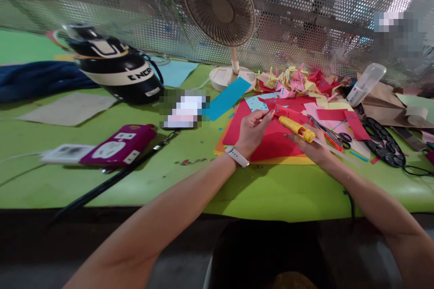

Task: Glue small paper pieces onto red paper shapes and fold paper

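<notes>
On our left wrist, just behind the left hand (252, 133), we see a narrow, whitish band (237, 156), smooth and close-fitting, with rounded edges; any fine markings on it are too small for us to read. Our left forearm (183, 198) and right forearm (366, 194) are bare up to the picture's edge, and the right hand (313, 146) is bare too.

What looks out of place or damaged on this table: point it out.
Crumpled scraps lie heaped by the fan, unlike the flat red sheet. Dark and reddish marks interrupt the plain green of the table; whether they are stains or damage, I cannot tell.
</notes>
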Action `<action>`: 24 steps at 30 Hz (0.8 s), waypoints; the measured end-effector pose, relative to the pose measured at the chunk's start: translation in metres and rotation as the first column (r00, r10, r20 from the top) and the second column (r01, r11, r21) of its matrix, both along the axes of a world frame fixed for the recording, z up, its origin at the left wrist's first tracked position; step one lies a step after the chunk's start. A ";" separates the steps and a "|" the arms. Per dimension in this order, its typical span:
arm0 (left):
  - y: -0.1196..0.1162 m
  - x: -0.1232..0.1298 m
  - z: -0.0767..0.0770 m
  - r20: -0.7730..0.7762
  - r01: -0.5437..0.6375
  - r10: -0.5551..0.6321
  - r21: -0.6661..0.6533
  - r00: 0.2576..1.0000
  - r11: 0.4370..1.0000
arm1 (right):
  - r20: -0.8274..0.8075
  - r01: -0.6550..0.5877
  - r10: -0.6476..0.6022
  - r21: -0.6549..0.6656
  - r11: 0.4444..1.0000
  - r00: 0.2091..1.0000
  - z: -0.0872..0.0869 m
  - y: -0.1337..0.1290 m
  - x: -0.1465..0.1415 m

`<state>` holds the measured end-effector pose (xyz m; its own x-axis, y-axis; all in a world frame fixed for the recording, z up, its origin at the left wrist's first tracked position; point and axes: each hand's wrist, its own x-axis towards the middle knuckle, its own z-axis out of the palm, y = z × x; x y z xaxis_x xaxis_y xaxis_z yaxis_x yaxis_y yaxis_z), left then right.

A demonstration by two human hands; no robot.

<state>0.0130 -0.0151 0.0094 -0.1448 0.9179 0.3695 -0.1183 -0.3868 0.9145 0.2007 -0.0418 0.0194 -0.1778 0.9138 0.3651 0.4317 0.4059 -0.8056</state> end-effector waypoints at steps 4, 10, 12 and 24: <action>0.000 -0.002 0.005 -0.036 -0.092 0.094 0.057 0.995 0.994 | 0.357 -0.015 -0.090 0.282 0.959 0.930 0.011 -0.004 0.007; 0.010 -0.007 0.004 0.217 -0.047 0.068 -0.098 0.974 0.994 | 0.522 0.080 -0.374 0.500 0.862 0.766 0.032 -0.003 0.026; 0.013 -0.008 0.001 0.260 -0.024 0.059 -0.137 0.964 0.990 | 0.540 0.128 -0.409 0.482 0.867 0.736 0.039 -0.001 0.042; 0.021 -0.011 -0.002 0.369 0.027 0.047 -0.193 0.928 0.981 | 0.709 0.271 -0.251 0.087 0.959 0.659 0.018 -0.002 0.194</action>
<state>0.0024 0.0059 0.0076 -0.2469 0.9633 0.1050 -0.4600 -0.2119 0.8623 0.3945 -0.0438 0.0373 -0.1254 0.9699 0.2088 0.9598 0.1719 -0.2217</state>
